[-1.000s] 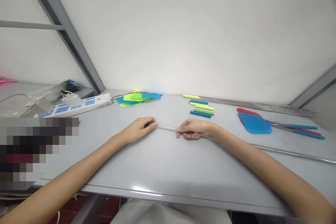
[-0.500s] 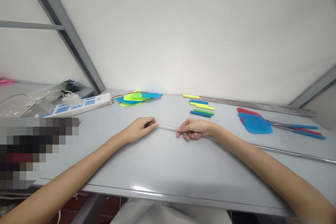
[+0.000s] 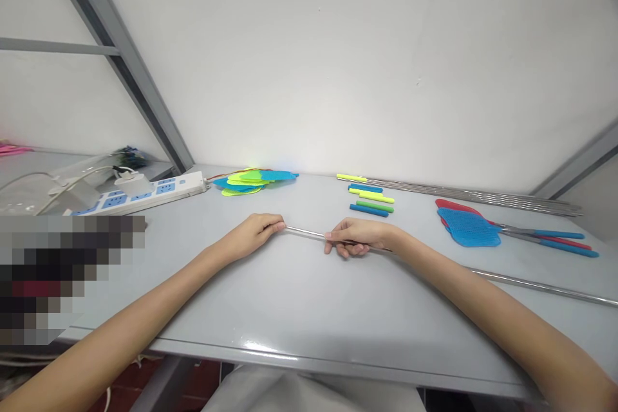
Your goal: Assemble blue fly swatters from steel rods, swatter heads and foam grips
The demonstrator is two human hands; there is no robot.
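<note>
A thin metal rod point(image 3: 305, 232) spans the gap between my two hands, just above the grey table point(image 3: 290, 309). The fingers of my left hand point(image 3: 261, 232) are closed round its left end, hiding the tip. My right hand point(image 3: 355, 237) pinches the rod between thumb and forefinger, its other fingers curled underneath. The rod runs on under my right wrist and forearm, and a thicker metal length point(image 3: 541, 284) shows beyond the forearm at the right. Behind my right hand lie several coloured handle sleeves point(image 3: 369, 208), blue, yellow and green.
Flat blue and yellow-green swatter heads point(image 3: 251, 179) are piled at the back. Several metal rods point(image 3: 473, 196) lie along the wall. Whole fly swatters point(image 3: 470, 226), red and blue, rest at the right. A power strip point(image 3: 159, 192) with cables lies at the left.
My left fingers have closed more tightly over the rod's end, and that hand has shifted slightly left. My right hand has hardly moved.
</note>
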